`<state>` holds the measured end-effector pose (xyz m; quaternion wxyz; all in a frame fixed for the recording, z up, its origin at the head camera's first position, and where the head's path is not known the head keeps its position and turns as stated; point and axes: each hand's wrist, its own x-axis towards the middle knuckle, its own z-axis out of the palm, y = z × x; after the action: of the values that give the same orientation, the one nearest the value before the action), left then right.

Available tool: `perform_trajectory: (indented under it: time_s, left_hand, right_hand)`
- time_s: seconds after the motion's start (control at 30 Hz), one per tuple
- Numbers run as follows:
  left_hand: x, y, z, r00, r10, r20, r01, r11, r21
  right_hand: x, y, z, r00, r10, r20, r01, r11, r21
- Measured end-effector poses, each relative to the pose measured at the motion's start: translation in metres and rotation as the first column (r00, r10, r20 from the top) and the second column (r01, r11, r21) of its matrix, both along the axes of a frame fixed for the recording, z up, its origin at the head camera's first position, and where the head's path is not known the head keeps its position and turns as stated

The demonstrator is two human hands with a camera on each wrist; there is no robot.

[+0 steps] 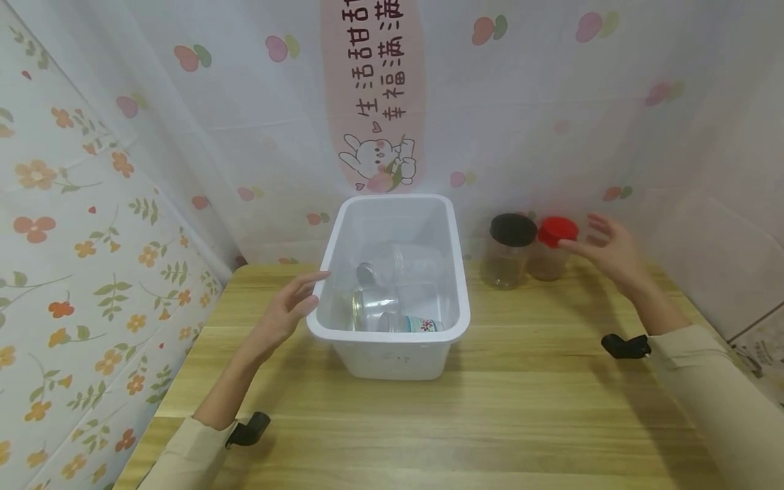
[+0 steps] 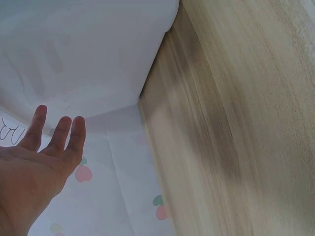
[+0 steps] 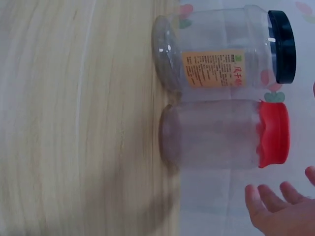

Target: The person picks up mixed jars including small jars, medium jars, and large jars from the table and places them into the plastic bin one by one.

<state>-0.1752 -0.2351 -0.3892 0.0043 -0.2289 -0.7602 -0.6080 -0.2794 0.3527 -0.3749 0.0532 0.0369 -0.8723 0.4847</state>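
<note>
A white plastic tub (image 1: 392, 355) stands in the middle of the wooden table, with several clear jars (image 1: 375, 306) lying inside it. My left hand (image 1: 290, 309) is at the tub's left rim, fingers extended; the left wrist view shows the fingers (image 2: 60, 132) spread beside the tub wall. On the right, my right hand (image 1: 612, 253) is beside a clear jar with a red lid (image 1: 559, 230), its fingers apart and nothing in them. Left of that jar stands a larger clear jar with a black lid (image 1: 513, 231), bearing an orange label (image 3: 214, 69).
A white printed curtain (image 1: 257, 136) hangs right behind the tub and jars. To the left is a flowered cloth (image 1: 86, 272). The wooden table top (image 1: 490, 422) extends in front of the tub. Another white surface (image 1: 729, 224) borders the table on the right.
</note>
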Motion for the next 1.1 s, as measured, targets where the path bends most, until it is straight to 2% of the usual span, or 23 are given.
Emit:
perform_trajectory:
  time_s: [0.23,0.4,0.6,0.77,0.87,1.1]
  left_hand:
    - [0.001,0.0,0.0,1.0,0.007,0.004,-0.007,1.0,-0.001]
    - [0.0,-0.001,-0.001,1.0,0.007,-0.006,-0.007,1.0,0.004]
    - [0.0,-0.001,0.0,1.0,0.005,0.017,-0.005,1.0,0.003]
    - [-0.001,-0.001,-0.001,1.0,-0.007,-0.021,0.007,1.0,0.009]
    - [-0.001,-0.002,-0.001,1.0,-0.014,-0.017,0.014,1.0,0.01]
    - [0.0,-0.001,0.0,1.0,-0.02,0.003,0.02,1.0,0.007]
  right_hand:
    - [-0.01,-0.012,-0.005,0.999,0.012,0.037,-0.01,0.999,-0.037]
    - [-0.015,-0.016,-0.01,1.0,0.021,0.017,-0.021,1.0,-0.01]
    - [-0.019,-0.018,-0.014,0.999,0.041,0.003,-0.041,0.999,-0.032]
    - [-0.024,-0.02,-0.016,0.999,0.039,0.019,-0.038,0.997,-0.061]
    - [-0.026,-0.022,-0.018,0.999,0.04,0.026,-0.038,0.997,-0.065]
    - [-0.035,-0.027,-0.027,0.997,-0.015,-0.079,0.013,1.0,-0.026]
